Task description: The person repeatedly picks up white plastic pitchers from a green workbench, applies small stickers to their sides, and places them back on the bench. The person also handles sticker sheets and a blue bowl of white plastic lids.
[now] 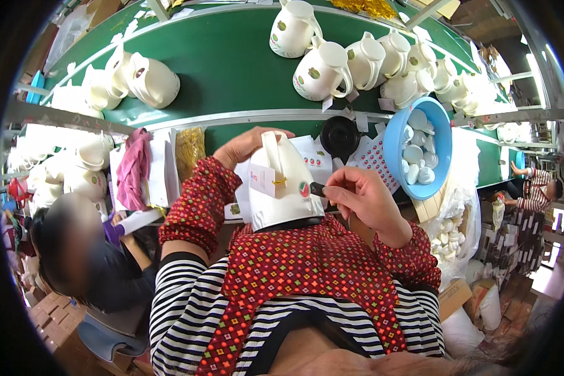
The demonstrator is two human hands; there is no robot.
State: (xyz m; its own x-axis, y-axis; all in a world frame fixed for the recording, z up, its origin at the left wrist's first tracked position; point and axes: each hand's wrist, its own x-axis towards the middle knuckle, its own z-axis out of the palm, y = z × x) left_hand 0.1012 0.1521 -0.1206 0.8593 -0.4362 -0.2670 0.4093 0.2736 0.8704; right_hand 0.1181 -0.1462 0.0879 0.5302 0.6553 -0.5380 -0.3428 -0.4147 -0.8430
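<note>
A: Locate the cream jug.
B: Directly before the patterned apron, base end nearest the apron.
A: State of the hands?
B: Left hand: curved around the jug's far end, gripping it; fingers partly hidden. Right hand: thumb and fingers pinched on a small dark piece, beside the round sticker.
A: Adjacent items?
B: Blue basin, right, containing white parts.

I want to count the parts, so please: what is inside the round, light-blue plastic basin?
Several small, rounded white pieces lie in the round, light-blue plastic basin. The upper ones show; whatever lies beneath them is covered.
</note>
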